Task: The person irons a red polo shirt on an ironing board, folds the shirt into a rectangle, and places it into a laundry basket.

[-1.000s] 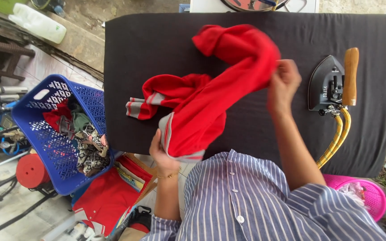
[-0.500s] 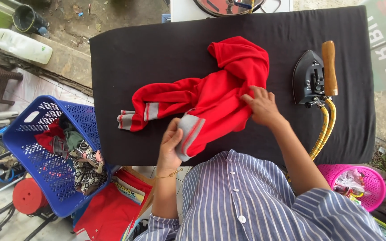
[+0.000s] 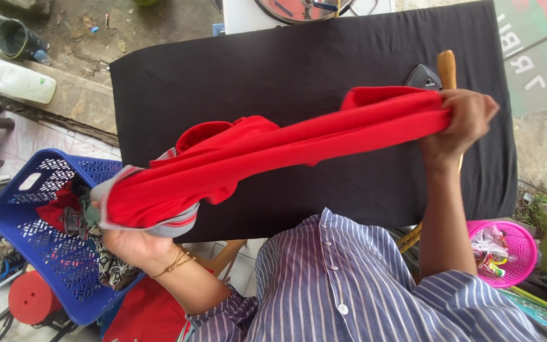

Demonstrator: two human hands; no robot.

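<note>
Our right hand (image 3: 466,120) is clenched on one end of a red knit garment with grey-striped trim (image 3: 273,158), and our left hand (image 3: 131,244) grips the other end from below, fingers closed around the bunched hem. Between the two grips the cloth is pulled into a long band, held up above the bench covered in black cloth (image 3: 299,69). We judge the step to be stretching the garment out straight; laying it flat would call for lowering both ends evenly. Behind the right hand a dark iron with a wooden handle (image 3: 435,73) rests on the bench. At left, a blue plastic laundry basket (image 3: 52,253) holds crumpled clothes; at right, a pink plastic basket (image 3: 523,237) holds small mixed items.
</note>
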